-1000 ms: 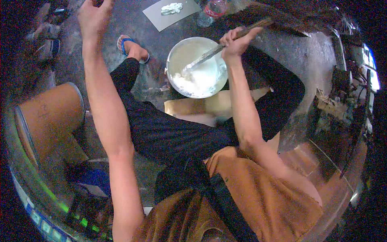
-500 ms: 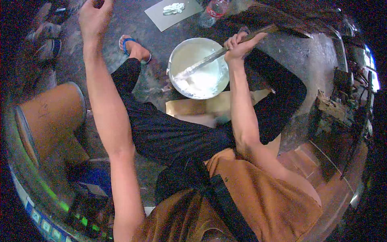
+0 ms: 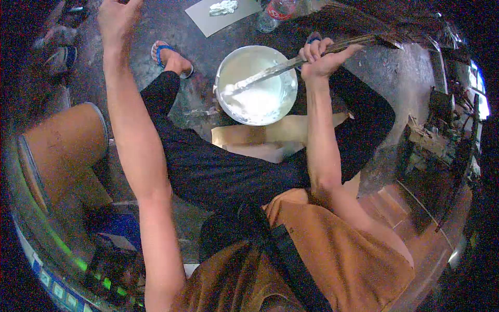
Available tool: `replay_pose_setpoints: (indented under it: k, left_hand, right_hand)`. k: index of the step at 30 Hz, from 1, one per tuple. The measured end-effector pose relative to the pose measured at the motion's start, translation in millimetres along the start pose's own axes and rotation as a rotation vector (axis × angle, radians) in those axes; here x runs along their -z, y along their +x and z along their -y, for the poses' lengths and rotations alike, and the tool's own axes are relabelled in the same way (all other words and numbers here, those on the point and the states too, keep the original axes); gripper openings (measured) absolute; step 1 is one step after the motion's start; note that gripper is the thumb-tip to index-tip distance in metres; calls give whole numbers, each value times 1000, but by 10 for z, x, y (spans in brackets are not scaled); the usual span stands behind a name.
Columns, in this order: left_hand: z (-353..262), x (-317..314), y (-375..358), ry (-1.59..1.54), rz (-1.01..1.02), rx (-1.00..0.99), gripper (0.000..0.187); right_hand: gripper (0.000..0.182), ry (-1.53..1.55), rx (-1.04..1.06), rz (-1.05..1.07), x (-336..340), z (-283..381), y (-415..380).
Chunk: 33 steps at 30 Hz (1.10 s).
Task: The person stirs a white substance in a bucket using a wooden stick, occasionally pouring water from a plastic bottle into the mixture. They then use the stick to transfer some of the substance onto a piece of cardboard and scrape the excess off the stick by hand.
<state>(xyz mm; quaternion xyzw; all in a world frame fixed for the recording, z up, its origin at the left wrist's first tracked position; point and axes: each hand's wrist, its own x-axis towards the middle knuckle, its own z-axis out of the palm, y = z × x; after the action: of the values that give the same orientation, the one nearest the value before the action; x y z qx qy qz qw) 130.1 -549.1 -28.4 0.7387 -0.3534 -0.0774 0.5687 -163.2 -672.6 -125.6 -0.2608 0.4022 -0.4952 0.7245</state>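
A wooden stick (image 3: 283,67) is gripped in my right hand (image 3: 325,57), fingers wrapped round its upper part. Its lower end, coated with white paste, slants down into a white bucket (image 3: 219,78) between my legs. Thick white paste (image 3: 260,106) lies in the bottom of that bucket. At the upper left, my left hand (image 3: 120,15) is raised away from the bucket and partly cut off by the frame edge. Its fingers look curled, and whatever may be in them is hidden.
Beyond the bucket, a flat grey sheet (image 3: 200,18) carries a lump of white paste (image 3: 223,7). Beside it is a clear plastic bottle (image 3: 280,9) with a red label. A brown drum (image 3: 65,138) lies at the left. Cardboard (image 3: 239,136) lies below the bucket.
My right hand has moved right, drawing the stick with it and changing its slant in the bucket. My left hand has shifted slightly up and left.
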Motion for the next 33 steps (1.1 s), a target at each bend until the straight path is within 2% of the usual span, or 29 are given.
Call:
replay_pose_setpoints:
  k: [3,5,8,12,17,18,21,29,33]
  left_hand:
    - [10,-40,41,36,15,27,21]
    - [11,-41,35,30,28,32,21]
    - [-28,-42,-7,13,27,29,21]
    - [0,-79,37,24,3,-6,21]
    - [56,-71,15,-23,39,-26,20]
    - [66,-68,16,-9,44,-15,19]
    - [79,-51,49,6,55,6,19]
    - [19,-42,42,28,26,8,19]
    - [-55,-60,11,59,18,21,20]
  right_hand:
    - [72,-83,-12,-42,179,-325,88]
    - [71,-71,-73,-142,286,-487,113]
    - [70,-102,-98,-222,340,-484,85]
    - [70,-88,-74,-206,304,-374,55]
    - [70,-121,-31,-299,172,-618,32]
    - [70,-116,28,-175,197,-705,-18]
    - [64,49,-11,-87,233,-846,-47]
    - [67,-96,-80,11,4,-487,-30]
    - [69,-184,-70,107,36,-581,100]
